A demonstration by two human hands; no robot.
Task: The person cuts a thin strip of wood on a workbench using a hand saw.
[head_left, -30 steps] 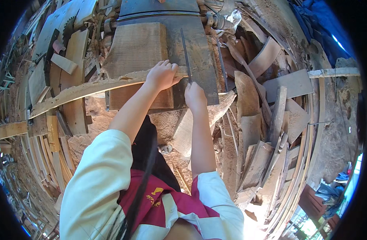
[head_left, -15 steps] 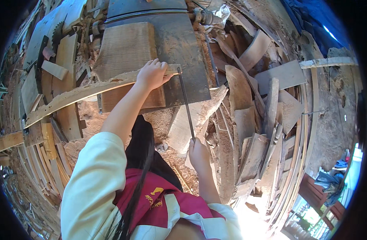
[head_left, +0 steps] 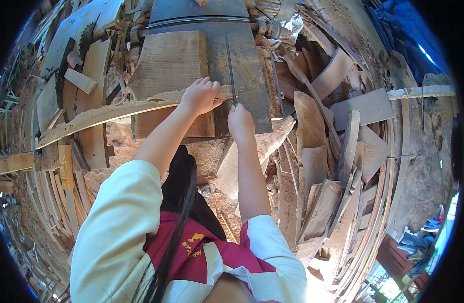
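My left hand (head_left: 199, 97) is wrapped round a long, rough-edged wooden strip (head_left: 116, 112) near its right end, pressing it down across a wide plank (head_left: 171, 63). The plank lies on a dark metal machine table (head_left: 249, 70). In my right hand (head_left: 241, 122) is the near end of a long, thin, dark handsaw (head_left: 230, 60), seen nearly edge-on. Its blade crosses the strip's right end and points away over the table. My right fist, close beside the strip, hides the saw's handle.
A toothed circular blade (head_left: 86, 40) stands among boards at the far left. Scrap wood (head_left: 320, 207) is heaped on the right. A rusty shaft (head_left: 272, 30) sticks out beside the table. Sawdust (head_left: 201, 156) covers the ground, and a blue tarp (head_left: 406, 38) hangs at the upper right.
My right hand has pushed forward, carrying the handsaw from the near side of the strip to well past it. My left hand keeps its hold; the whole view has shifted slightly.
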